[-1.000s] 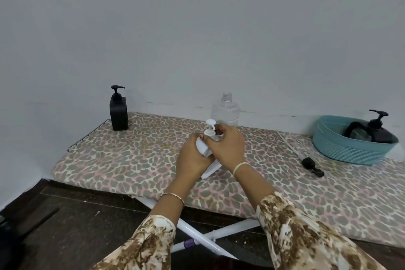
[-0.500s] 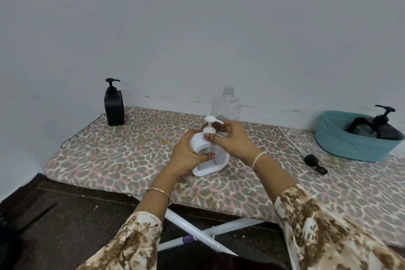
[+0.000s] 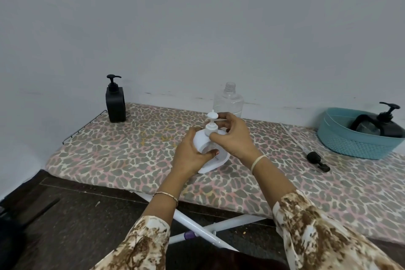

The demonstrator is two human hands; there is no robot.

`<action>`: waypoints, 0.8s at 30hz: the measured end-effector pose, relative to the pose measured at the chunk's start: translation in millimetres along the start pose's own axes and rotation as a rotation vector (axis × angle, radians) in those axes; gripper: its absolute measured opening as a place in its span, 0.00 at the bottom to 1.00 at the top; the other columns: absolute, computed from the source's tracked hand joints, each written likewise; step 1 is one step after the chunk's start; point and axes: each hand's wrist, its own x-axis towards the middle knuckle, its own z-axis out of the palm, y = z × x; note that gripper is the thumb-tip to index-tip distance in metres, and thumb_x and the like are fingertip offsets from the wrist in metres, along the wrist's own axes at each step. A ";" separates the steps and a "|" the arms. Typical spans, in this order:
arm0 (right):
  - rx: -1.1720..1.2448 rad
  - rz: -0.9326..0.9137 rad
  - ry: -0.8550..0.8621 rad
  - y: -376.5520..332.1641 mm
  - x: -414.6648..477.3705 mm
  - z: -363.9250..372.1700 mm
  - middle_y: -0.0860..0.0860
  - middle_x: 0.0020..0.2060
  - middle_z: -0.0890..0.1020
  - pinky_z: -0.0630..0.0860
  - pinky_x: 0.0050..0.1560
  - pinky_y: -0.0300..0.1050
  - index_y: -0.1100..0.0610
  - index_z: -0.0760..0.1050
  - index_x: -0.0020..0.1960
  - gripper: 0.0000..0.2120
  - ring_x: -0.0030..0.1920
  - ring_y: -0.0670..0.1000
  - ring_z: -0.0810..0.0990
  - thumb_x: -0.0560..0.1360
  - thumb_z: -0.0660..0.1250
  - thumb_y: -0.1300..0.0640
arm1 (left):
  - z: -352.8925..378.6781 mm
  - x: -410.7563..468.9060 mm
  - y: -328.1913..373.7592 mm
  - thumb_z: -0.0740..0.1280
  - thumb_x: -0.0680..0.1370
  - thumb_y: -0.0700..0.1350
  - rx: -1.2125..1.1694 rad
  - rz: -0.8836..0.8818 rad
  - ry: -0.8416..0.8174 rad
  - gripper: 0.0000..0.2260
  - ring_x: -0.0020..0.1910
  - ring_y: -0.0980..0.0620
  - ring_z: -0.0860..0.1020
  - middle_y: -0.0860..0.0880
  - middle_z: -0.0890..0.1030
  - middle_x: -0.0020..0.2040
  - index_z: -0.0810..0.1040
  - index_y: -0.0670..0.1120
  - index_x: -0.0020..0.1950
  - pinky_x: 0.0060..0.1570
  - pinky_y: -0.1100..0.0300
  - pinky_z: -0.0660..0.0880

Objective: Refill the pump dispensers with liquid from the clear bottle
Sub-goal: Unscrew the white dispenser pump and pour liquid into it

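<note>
the white dispenser [image 3: 201,138] stands on the board [image 3: 109,155], near its front edge. the left hand [image 3: 190,155] grips its body, thumb across the front. the right hand [image 3: 232,138] pinches its pump [image 3: 212,126] at the collar. the clear bottle [image 3: 228,101], uncapped, stands upright just behind. 1 black dispenser [image 3: 115,105] stands at the far left corner; a 2nd black dispenser [image 3: 386,121] sits in the basket [image 3: 350,144] at right, a loose pump [image 3: 317,161] near it.
</note>
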 end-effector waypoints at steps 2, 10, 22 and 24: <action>-0.042 -0.026 0.036 -0.9 -0.8 2.0 0.41 0.46 0.82 0.74 0.47 0.34 0.51 0.76 0.54 0.18 0.47 0.37 0.79 0.67 0.76 0.57 | 0.4 -1.0 1.2 0.77 0.68 0.48 0.002 -0.006 0.008 0.23 0.49 0.53 0.78 0.55 0.79 0.53 0.70 0.56 0.59 0.38 0.63 0.70; -0.114 -0.042 0.012 -4.1 1.2 9.7 0.44 0.47 0.81 0.77 0.52 0.45 0.51 0.74 0.54 0.19 0.50 0.41 0.79 0.64 0.71 0.56 | -0.2 -2.9 -0.1 0.76 0.68 0.47 -0.039 -0.009 -0.004 0.23 0.49 0.52 0.79 0.53 0.80 0.53 0.71 0.55 0.59 0.44 0.55 0.76; -0.217 -0.043 0.077 -3.0 0.1 13.6 0.42 0.45 0.80 0.77 0.50 0.46 0.49 0.75 0.51 0.20 0.47 0.43 0.79 0.61 0.73 0.47 | -2.2 -7.3 9.3 0.77 0.69 0.45 -0.042 -0.006 0.002 0.22 0.46 0.59 0.78 0.57 0.79 0.50 0.71 0.55 0.58 0.36 0.68 0.68; -0.261 -0.026 0.168 -2.6 -1.8 13.6 0.40 0.42 0.79 0.75 0.47 0.41 0.49 0.74 0.49 0.20 0.44 0.42 0.78 0.62 0.76 0.44 | -2.3 -7.9 10.3 0.77 0.68 0.46 -0.034 -0.006 0.006 0.22 0.44 0.62 0.77 0.59 0.79 0.48 0.70 0.56 0.56 0.35 0.70 0.68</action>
